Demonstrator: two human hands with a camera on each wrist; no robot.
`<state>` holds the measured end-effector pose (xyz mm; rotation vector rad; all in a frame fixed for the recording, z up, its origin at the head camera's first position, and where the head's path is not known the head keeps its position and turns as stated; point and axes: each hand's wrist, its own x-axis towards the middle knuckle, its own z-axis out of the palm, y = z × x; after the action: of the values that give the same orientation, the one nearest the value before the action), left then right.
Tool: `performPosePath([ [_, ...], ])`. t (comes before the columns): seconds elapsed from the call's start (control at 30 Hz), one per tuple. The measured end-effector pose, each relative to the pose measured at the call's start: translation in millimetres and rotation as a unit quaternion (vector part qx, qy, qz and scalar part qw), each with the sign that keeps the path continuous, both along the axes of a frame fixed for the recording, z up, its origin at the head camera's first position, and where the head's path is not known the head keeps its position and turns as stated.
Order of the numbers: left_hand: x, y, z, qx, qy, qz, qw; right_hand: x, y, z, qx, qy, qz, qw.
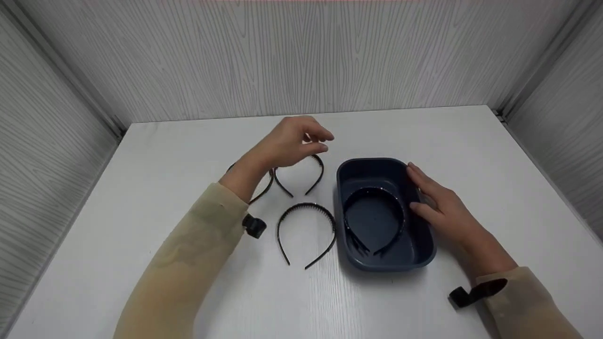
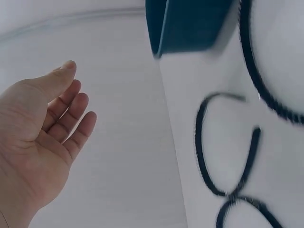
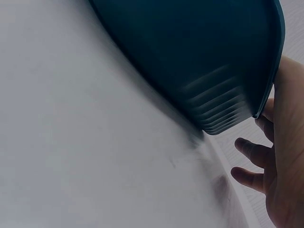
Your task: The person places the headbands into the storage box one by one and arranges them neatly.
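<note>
My left hand [image 1: 294, 141] hovers beyond the headbands with nothing in it, fingers loosely bent and the thumb apart from them in the left wrist view. Below it lie two black toothed headbands, the right one [image 1: 322, 172] partly covered by the hand and the left one [image 1: 267, 188] largely behind the wrist. Nearer the front is another black headband [image 1: 306, 204], beside a dark blue plastic bin [image 1: 391, 268]. Inside the bin rests a dark headband [image 1: 372, 189], with extra tips showing at its left end. My right hand [image 1: 443, 205] grips the bin's right rim, thumb over the edge.
Everything stands on a white table [image 1: 273, 301]. A wood-grain panel [image 1: 301, 56] rises behind it, with further panels at the left and right sides. Each wrist wears a black strap device, one on the left [image 1: 254, 226] and one on the right [image 1: 459, 297].
</note>
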<state>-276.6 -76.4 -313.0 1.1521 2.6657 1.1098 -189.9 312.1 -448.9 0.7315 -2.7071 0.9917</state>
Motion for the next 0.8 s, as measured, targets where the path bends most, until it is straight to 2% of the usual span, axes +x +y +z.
performPosePath([
  [0.23, -12.2, -50.0, -10.6, 0.012, -0.018, 0.074, 0.9970, 3.3, 4.4, -1.5, -0.010, 0.005, 0.000, 1.000],
  [0.4, -21.6, -77.8, -27.9, 0.026, -0.046, 0.120, 0.9913, 6.2, 8.2, -1.7, -0.007, 0.008, -0.002, 1.000],
  [0.57, -29.6, -96.2, -51.4, 0.022, -0.075, 0.159, 0.9842, 8.6, 10.6, -2.8, -0.009, 0.012, 0.000, 1.000],
  [0.8, -34.8, -110.5, -76.1, -0.001, -0.109, 0.176, 0.9783, 9.9, 10.7, -7.6, -0.010, 0.011, 0.002, 1.000],
])
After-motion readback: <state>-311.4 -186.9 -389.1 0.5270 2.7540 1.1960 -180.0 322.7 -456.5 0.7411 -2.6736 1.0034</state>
